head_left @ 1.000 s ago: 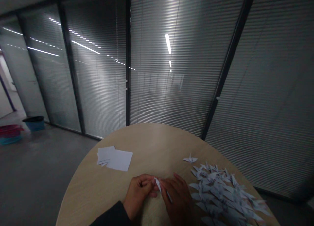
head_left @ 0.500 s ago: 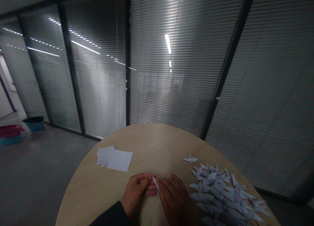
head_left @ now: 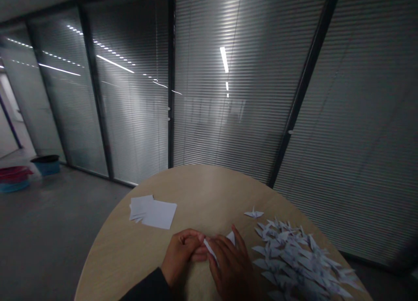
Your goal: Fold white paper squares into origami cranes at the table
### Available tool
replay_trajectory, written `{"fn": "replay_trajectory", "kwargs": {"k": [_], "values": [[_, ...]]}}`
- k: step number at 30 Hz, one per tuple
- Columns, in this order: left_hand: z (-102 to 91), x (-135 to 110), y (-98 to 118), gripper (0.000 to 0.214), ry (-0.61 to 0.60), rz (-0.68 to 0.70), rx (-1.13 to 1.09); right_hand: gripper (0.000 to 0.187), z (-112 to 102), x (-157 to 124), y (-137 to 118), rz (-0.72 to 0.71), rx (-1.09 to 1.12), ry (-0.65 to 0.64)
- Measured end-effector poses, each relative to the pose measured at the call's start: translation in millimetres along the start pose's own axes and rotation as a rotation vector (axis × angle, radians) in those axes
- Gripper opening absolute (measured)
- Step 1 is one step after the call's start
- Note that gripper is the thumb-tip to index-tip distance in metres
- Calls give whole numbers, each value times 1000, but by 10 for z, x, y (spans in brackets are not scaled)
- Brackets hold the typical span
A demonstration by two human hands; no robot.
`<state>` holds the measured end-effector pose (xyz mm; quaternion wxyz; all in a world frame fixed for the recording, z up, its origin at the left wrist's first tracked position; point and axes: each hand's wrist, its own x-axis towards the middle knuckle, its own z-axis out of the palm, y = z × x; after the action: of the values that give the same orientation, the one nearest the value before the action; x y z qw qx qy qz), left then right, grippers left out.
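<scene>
Near the front of the round wooden table (head_left: 202, 183), both hands are closed on one small folded white paper (head_left: 211, 251). My left hand (head_left: 183, 251) pinches its left end between thumb and fingers. My right hand (head_left: 230, 264) covers most of the paper, and a white tip pokes out between its fingers. How the paper is folded underneath cannot be made out. Right of my right hand lies a heap of folded paper cranes (head_left: 297, 259). A single paper crane (head_left: 254, 214) sits apart, just beyond the heap.
Several white paper sheets (head_left: 160, 214) lie loosely stacked at the table's left. Glass partitions with blinds (head_left: 228, 131) stand behind the table. On the floor at far left are a blue bucket (head_left: 47, 166) and one with a red liner (head_left: 15, 174).
The fingers of my right hand have shifted over the paper and spread a little. A white tip now shows between them. My left hand keeps its pinch, almost unmoved.
</scene>
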<state>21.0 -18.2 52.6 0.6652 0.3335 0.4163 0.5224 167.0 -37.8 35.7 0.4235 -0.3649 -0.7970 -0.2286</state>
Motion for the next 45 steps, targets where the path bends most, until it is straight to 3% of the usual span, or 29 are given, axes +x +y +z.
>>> {"fn": "replay_trajectory", "kwargs": {"k": [5,11,17,30,36,45], "values": [[4,-14,-4,55,-8,9,36,32,36,-25,-22,63,2,78],[-25,-14,-25,38,-127,228,155,29,3,-77,72,140,27,31],[-37,-44,5,16,-51,353,302,28,35,-113,67,180,139,-5],[17,-97,8,15,-44,372,382,28,46,-126,104,182,131,12],[-2,-82,-41,21,19,342,407,33,43,-94,69,189,184,59],[5,-110,-32,29,13,394,421,29,-43,-46,89,176,196,4]]}}
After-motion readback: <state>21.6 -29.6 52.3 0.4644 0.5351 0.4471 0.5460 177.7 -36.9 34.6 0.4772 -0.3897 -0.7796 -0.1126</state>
